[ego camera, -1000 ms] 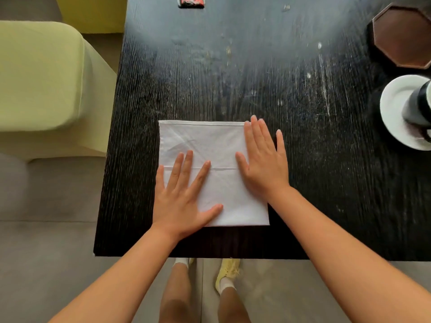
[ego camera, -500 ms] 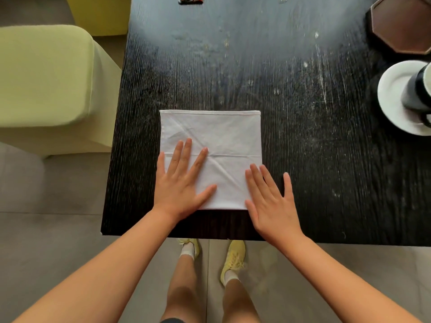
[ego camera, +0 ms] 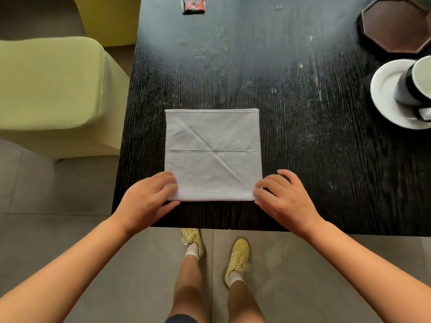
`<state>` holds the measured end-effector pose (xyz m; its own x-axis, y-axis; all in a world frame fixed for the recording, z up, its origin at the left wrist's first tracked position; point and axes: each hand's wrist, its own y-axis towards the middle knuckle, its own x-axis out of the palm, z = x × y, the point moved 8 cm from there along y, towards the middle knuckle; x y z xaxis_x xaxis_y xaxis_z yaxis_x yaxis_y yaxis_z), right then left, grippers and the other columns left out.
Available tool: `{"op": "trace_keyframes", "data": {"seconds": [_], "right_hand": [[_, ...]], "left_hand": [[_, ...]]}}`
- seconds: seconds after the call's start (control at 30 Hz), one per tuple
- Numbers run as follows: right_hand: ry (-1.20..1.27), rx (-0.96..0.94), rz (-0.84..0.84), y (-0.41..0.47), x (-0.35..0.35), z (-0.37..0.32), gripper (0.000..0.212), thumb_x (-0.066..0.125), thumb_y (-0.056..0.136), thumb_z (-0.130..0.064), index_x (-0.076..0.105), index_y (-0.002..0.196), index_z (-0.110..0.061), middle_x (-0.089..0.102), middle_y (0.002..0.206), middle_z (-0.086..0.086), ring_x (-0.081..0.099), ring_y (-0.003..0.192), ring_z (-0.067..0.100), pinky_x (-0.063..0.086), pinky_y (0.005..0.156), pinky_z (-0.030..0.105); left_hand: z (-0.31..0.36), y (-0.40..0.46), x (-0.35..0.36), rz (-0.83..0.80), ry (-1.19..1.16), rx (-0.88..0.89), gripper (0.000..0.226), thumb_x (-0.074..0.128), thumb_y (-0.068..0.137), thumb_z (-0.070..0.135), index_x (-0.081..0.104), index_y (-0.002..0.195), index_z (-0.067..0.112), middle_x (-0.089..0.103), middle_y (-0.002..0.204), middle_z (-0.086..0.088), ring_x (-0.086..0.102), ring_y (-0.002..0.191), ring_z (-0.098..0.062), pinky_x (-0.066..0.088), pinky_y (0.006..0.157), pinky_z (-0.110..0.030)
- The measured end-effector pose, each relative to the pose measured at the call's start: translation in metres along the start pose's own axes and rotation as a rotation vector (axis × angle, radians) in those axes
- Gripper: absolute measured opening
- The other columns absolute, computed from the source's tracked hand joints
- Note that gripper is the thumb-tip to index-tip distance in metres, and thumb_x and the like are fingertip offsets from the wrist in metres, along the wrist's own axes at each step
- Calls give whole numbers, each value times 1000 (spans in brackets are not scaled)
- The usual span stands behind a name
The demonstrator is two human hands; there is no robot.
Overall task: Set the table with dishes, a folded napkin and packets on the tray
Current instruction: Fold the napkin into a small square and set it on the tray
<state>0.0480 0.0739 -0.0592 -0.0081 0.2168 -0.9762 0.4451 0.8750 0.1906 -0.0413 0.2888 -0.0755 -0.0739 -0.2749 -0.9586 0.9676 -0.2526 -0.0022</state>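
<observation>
Head view looks straight down on a dark wood-grain tabletop [ego camera: 303, 141] with a white napkin [ego camera: 212, 145] spread flat near its near edge. The napkin lies square, creased across its middle by a horizontal fold line and by diagonal wrinkles that meet at the centre.

At the napkin's near left corner sits the left hand [ego camera: 147, 199], its fingers curled over the cloth and the thumb below the hem, pinching that corner. At the near right corner the right hand [ego camera: 284, 199] mirrors it, fingertips touching the cloth edge and partly curled; whether it has truly gripped the corner I cannot tell. Both bare forearms reach in from the bottom of the picture.

Far to the right, a white saucer [ego camera: 384, 89] carries a dark cup [ego camera: 417, 87], cut off by the picture's edge. Beyond it, at the upper right corner, lies a brown octagonal tray [ego camera: 396, 26], well apart from the napkin. A small red and black packet [ego camera: 193, 5] rests at the far edge, upper middle.

Left of the tabletop stands a pale green upholstered chair [ego camera: 51, 89]. Below the near edge, the person's bare legs and yellow shoes [ego camera: 238, 257] stand on a grey tiled floor [ego camera: 58, 206].
</observation>
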Motion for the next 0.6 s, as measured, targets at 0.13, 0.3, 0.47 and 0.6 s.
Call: {"op": "trace_keyframes", "data": {"seconds": [0.13,0.3,0.47,0.6], "right_hand": [[-1,-72,48,6,-5,-4,14,59,82,-5,64,70,-10,68,79,2,62,67,24,51,71,36],[8,-99,-44,6,-2,-4,15,56,74,1,66,74,-10,69,84,4,64,72,25,51,73,36],[191,190,-5,6,-9,7,9,63,75,1,67,79,-7,70,83,5,68,89,26,52,80,38],[344,381,22,-11,-18,11,14,53,82,-13,66,84,-9,67,81,0,61,84,13,41,99,39]], "left_hand": [[5,-4,-5,67,75,72,19,47,88,8,65,87,6,71,98,-9,67,103,-28,58,76,-34],[5,-7,-12,117,64,29,25,46,91,8,71,87,5,73,102,-9,67,104,-28,57,83,-36],[-14,-17,-15,197,-323,-363,20,60,85,2,69,103,5,71,106,-9,66,106,-24,51,92,-35],[-11,-38,-19,273,-539,-524,11,60,87,14,66,96,11,70,90,1,65,86,-7,51,77,-23]]}}
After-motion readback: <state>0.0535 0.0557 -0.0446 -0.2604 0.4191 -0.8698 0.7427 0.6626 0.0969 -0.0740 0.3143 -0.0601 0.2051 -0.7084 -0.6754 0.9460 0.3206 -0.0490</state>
